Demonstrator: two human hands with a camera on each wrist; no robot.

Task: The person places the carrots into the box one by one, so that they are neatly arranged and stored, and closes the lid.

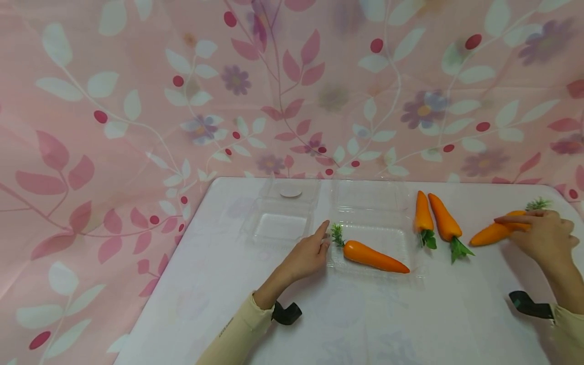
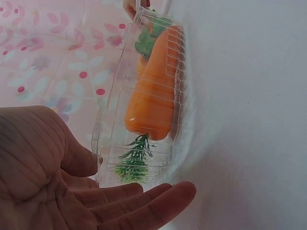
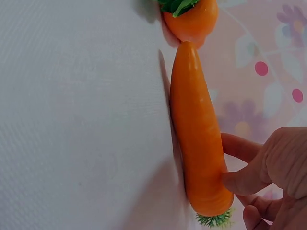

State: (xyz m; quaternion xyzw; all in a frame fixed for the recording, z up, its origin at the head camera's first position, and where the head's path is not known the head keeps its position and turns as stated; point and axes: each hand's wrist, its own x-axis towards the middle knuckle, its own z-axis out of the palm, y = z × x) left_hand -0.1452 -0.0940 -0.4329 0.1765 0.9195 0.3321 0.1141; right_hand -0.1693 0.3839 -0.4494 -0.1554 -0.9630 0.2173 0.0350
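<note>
My right hand point(image 1: 549, 235) is at an orange carrot point(image 1: 490, 234) lying on the table at the right. The right wrist view shows thumb and fingers gripping this carrot point(image 3: 194, 129) near its leafy end. My left hand point(image 1: 306, 256) touches the left edge of a clear plastic container point(image 1: 397, 238), its lid laid open toward the back. Inside lies another orange carrot point(image 1: 374, 257), green top to the left. In the left wrist view the thumb meets the container's wall point(image 2: 98, 139) and the fingers point(image 2: 158, 206) stretch out below it.
Two more carrots, a left one point(image 1: 423, 215) and a right one point(image 1: 444, 218), lie between the container and my right hand. A second clear container point(image 1: 280, 225) stands open at the left. The white table point(image 1: 356, 314) ends at a pink floral backdrop point(image 1: 292, 91).
</note>
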